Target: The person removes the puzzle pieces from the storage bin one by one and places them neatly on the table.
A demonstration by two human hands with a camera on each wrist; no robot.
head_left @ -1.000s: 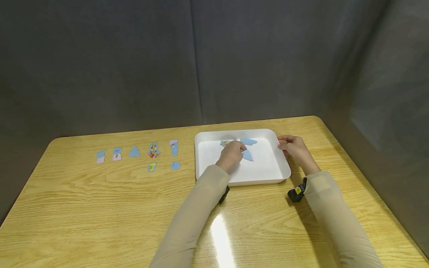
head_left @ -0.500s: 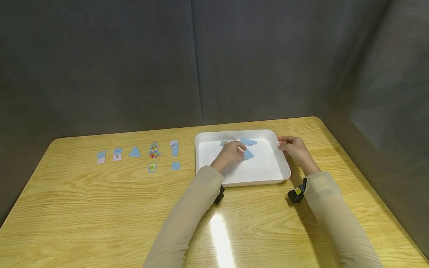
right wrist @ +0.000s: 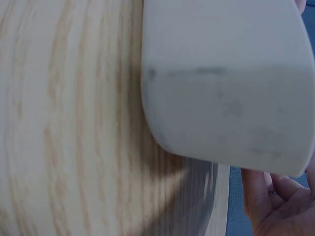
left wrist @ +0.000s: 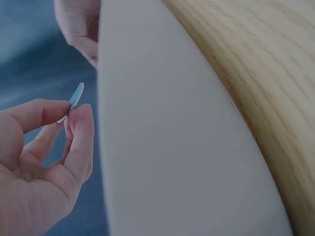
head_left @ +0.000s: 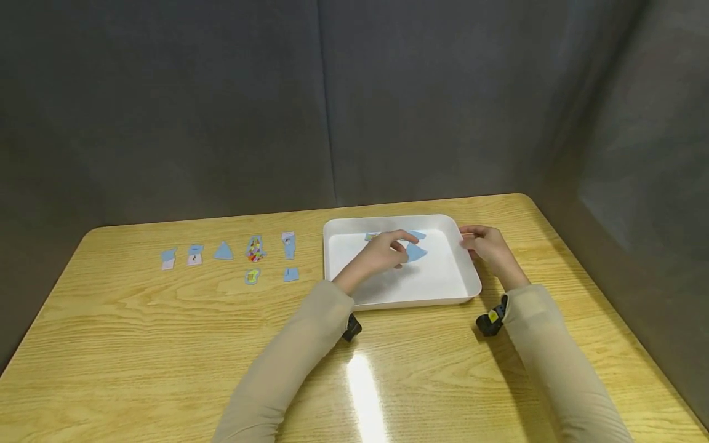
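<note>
My left hand [head_left: 382,253] is over the white tray [head_left: 437,280], pinching a flat blue puzzle piece [head_left: 416,251] between thumb and fingertips. In the left wrist view that piece [left wrist: 77,96] is seen nearly edge-on, standing up from the fingertips. Two more pieces lie in the tray behind this hand: a blue one [head_left: 419,235] and a partly covered one with a yellow-green patch [head_left: 372,236]. At the tray's right wall, my right hand [head_left: 490,246] grips the rim. The tray's outer wall [right wrist: 226,108] hides part of that hand [right wrist: 283,206] in the right wrist view.
Left of the tray, several pieces lie on the wooden table [head_left: 166,344], among them a blue triangle [head_left: 223,251], a multicoloured piece [head_left: 255,248] and a small blue one [head_left: 290,274]. A dark cloth partition [head_left: 221,111] rises behind the table, another at its right.
The left hand has lifted the blue piece from the tray floor, and its wrist and forearm have swung left. The right hand stays at the rim.
</note>
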